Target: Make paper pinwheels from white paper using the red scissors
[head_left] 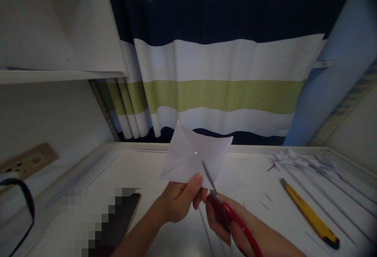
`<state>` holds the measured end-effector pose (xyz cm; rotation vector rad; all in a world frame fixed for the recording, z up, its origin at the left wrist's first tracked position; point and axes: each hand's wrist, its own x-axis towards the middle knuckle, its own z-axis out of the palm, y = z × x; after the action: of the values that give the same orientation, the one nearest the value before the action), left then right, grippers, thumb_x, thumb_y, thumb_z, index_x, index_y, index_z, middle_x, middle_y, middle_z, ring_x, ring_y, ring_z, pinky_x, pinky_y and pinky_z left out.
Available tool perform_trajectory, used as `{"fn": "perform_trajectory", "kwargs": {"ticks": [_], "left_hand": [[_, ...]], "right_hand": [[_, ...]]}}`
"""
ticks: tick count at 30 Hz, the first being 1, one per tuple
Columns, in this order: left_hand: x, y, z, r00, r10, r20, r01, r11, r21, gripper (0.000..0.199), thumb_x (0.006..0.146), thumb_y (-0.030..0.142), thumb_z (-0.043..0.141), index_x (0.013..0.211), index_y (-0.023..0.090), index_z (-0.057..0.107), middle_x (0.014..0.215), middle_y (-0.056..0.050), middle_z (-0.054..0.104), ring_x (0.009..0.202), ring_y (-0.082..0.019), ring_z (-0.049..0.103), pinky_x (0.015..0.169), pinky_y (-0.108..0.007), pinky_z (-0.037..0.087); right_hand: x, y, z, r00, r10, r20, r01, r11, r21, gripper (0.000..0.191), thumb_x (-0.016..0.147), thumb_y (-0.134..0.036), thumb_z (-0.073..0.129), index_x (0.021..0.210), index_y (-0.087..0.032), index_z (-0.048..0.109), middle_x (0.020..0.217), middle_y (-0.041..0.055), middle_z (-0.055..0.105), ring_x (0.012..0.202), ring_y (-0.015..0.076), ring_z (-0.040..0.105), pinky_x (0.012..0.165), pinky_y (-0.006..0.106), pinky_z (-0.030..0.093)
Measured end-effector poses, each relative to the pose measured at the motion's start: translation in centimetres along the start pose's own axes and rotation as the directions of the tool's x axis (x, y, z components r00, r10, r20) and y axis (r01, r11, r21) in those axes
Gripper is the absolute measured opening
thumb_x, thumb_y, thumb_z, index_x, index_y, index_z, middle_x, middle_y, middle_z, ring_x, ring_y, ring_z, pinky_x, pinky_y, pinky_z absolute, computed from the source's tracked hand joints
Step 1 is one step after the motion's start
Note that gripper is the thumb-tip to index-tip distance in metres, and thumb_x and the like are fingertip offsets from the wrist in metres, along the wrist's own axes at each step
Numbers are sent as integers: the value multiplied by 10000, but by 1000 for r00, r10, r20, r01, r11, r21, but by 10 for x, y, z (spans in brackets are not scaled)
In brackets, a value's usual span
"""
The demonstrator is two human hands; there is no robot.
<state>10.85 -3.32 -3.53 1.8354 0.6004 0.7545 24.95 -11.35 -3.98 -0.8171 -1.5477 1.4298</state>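
Note:
A creased square of white paper [184,147] is pinched between the thumb and fingers of my left hand [179,200]. It is held up off the table, and a small hole shows near its middle. My right hand [222,217] grips a pair of scissors [240,221] by the red handles. The scissors' blades point up and look closed or nearly so. Their tip lies in front of the paper's lower right part, right of the hole; whether it touches the paper I cannot tell.
A yellow utility knife [309,212] lies at the right, beside several thin paper strips [326,194] and crumpled paper [290,156]. A dark phone [120,217] rests at the left. A wall socket [32,160] and black cable [28,202] are at far left; a striped curtain [218,60] hangs behind.

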Motion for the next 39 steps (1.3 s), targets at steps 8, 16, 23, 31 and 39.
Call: {"fn": "perform_trajectory", "kwargs": {"ticks": [8, 16, 23, 31, 39], "left_hand": [[2, -3, 0, 1000, -11, 2, 11, 1000, -8, 525, 825, 493, 273, 435, 172, 418, 397, 22, 380, 432, -104, 406, 497, -223, 350], [2, -2, -1, 999, -7, 50, 7, 1000, 4, 523, 839, 476, 251, 441, 174, 407, 414, 18, 388, 443, -106, 409, 508, -229, 349], [2, -2, -2, 999, 1, 50, -2, 1000, 25, 520, 849, 457, 248, 447, 170, 412, 412, 19, 389, 459, -105, 431, 540, -227, 362], [3, -6, -2, 999, -1, 45, 2, 1000, -17, 528, 841, 472, 258, 440, 165, 412, 392, 29, 379, 428, -91, 416, 511, -216, 354], [4, -3, 1, 999, -35, 5, 35, 998, -50, 524, 824, 476, 285, 405, 179, 389, 371, 25, 363, 414, -99, 406, 476, -218, 351]], "right_hand": [[-9, 10, 0, 998, 21, -57, -28, 991, -130, 510, 783, -615, 306, 960, -157, 442, 603, -33, 396, 500, 93, 341, 489, 224, 317], [-12, 22, -1, 997, 61, -56, -65, 996, -65, 441, 834, -550, 266, 950, -157, 427, 604, -43, 383, 466, 70, 328, 443, 195, 311], [-12, 20, 0, 993, 80, -83, -83, 996, -33, 400, 835, -544, 283, 800, -164, 401, 563, -59, 362, 426, 50, 308, 397, 168, 279], [-11, 22, 1, 993, 57, -101, -60, 998, -29, 391, 838, -533, 300, 803, -161, 416, 539, -66, 365, 404, 42, 301, 385, 161, 279], [-6, 17, 1, 992, -29, -121, 22, 998, -54, 459, 756, -624, 359, 768, -166, 385, 564, -61, 339, 413, 41, 258, 373, 175, 225]]}}
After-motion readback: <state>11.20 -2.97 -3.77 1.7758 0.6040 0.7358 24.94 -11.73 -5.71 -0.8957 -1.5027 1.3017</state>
